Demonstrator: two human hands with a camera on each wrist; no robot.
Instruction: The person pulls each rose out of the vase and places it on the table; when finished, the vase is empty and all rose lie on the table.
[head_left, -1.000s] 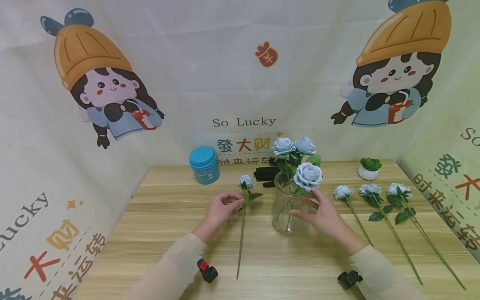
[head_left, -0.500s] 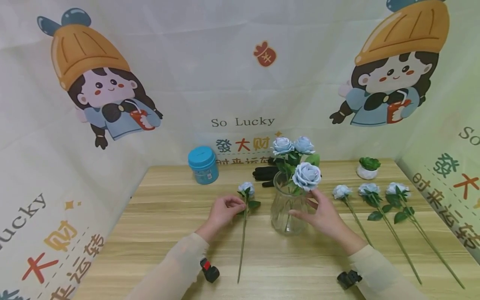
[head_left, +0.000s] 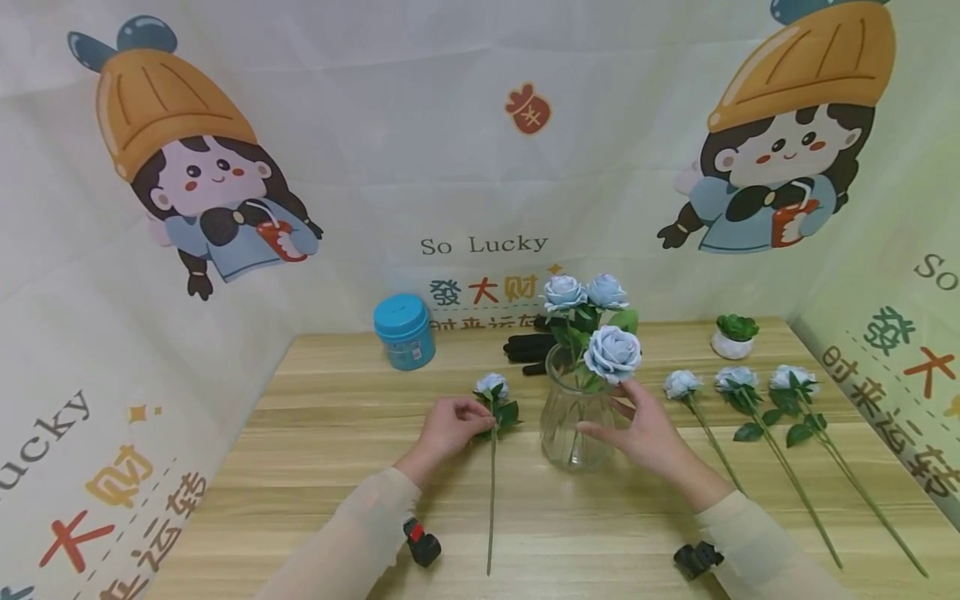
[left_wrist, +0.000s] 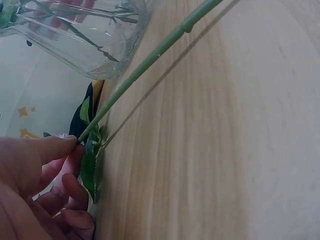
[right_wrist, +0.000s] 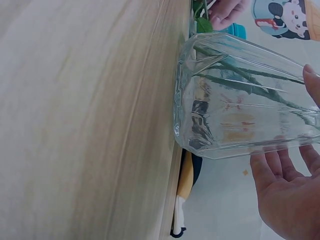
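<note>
My left hand [head_left: 450, 429] pinches a pale blue artificial rose [head_left: 492, 385] between thumb and fingers, just below its leaves. The rose's long green stem [left_wrist: 155, 55] slants over the tabletop in the left wrist view, casting a shadow beside it. To the right stands a clear ribbed glass vase [head_left: 576, 437] with three blue roses [head_left: 613, 353] in it, their stems showing through the glass. Around the vase's right side curls my right hand [head_left: 654, 435]; in the right wrist view its thumb [right_wrist: 312, 82] and fingers lie on opposite sides of the glass.
Three more blue roses [head_left: 738, 380] lie on the wooden table [head_left: 315, 467] at right. Along the back are a blue lidded tub [head_left: 405, 333], black gloves [head_left: 528, 347] partly behind the vase, and a small potted succulent [head_left: 735, 336]. Printed cloth hangs behind and at both sides.
My left hand has come down slightly towards me with its rose, and the stem's lower end has swung a little right. The right hand stays at the vase.
</note>
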